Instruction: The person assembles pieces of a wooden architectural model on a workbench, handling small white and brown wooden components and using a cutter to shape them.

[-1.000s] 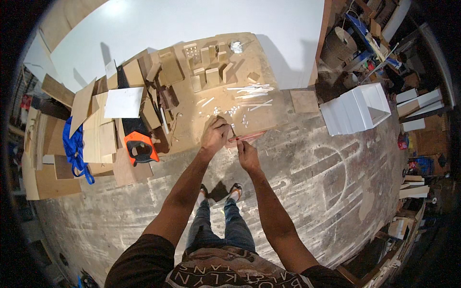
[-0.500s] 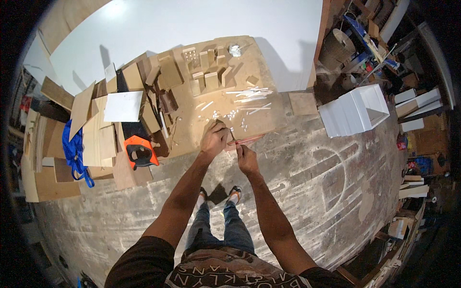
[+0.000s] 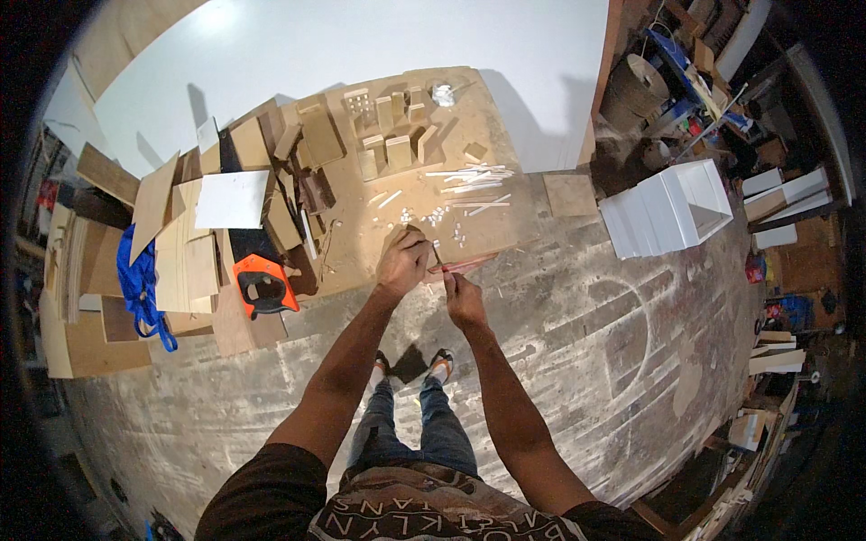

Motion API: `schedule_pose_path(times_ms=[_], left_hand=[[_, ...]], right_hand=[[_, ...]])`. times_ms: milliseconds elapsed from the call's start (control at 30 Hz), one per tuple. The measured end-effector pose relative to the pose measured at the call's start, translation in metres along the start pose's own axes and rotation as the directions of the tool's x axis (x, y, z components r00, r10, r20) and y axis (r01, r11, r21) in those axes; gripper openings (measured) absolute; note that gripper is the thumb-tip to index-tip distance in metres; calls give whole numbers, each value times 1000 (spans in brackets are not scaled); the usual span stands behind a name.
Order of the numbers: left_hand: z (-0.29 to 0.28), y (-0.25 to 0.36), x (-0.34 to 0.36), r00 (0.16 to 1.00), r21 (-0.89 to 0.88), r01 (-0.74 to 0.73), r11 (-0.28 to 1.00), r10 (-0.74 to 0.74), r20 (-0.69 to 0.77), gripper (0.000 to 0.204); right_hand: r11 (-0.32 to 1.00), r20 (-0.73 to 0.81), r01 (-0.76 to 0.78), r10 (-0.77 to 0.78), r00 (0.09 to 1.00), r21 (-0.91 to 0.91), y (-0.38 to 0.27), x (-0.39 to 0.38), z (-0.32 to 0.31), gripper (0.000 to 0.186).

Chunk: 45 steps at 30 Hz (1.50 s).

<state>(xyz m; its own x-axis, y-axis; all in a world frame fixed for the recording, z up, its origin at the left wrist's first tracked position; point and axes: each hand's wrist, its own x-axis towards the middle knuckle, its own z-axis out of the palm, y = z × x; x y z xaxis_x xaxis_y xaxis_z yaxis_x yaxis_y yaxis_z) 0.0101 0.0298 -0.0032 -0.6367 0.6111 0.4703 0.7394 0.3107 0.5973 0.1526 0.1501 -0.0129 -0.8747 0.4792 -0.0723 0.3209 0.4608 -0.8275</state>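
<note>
Over the front edge of the work board, my hands work close together. My left hand is closed, its fingertips pinched on something too small to make out. My right hand grips a thin tool with a red part by the fingers; its narrow tip points up toward the left fingertips. A reddish flat strip lies just beyond the right hand at the board's edge. Small white cut pieces are scattered past my left hand, with thin white sticks in a loose pile farther off.
Small wooden blocks stand at the back of the board, near a crumpled whitish lump. To the left are an orange-handled saw, stacked wood offcuts and a blue bag. A white box sits at right.
Both hands stay in nearly the same place and keep their grips. The tool in my right hand shows a slight shift in angle; the scattered pieces look unmoved.
</note>
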Motion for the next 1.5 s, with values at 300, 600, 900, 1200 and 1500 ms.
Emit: schedule_pose_path(times_ms=[300,600,900,1200,1500], left_hand=[[2,1,1,999,14,-17,1000,18,-35,10],[0,4,3,999,31,-21,999,22,-33,10],[0,2,1,1000,45,-16,999,18,-26,12],[3,-6,-3,1000,17,4,1000,-4,4,16],[2,0,0,999,83,-32,996,32,-2,14]], right_hand=[[999,-22,35,-35,999,14,3,0,1,34],[995,-52,102,-102,993,-1,5,2,0,33],[998,-23,62,-62,998,-8,0,2,-3,35],[998,-4,58,-58,998,-21,-9,0,-4,35],[997,4,45,-45,999,-60,-8,2,-6,36]])
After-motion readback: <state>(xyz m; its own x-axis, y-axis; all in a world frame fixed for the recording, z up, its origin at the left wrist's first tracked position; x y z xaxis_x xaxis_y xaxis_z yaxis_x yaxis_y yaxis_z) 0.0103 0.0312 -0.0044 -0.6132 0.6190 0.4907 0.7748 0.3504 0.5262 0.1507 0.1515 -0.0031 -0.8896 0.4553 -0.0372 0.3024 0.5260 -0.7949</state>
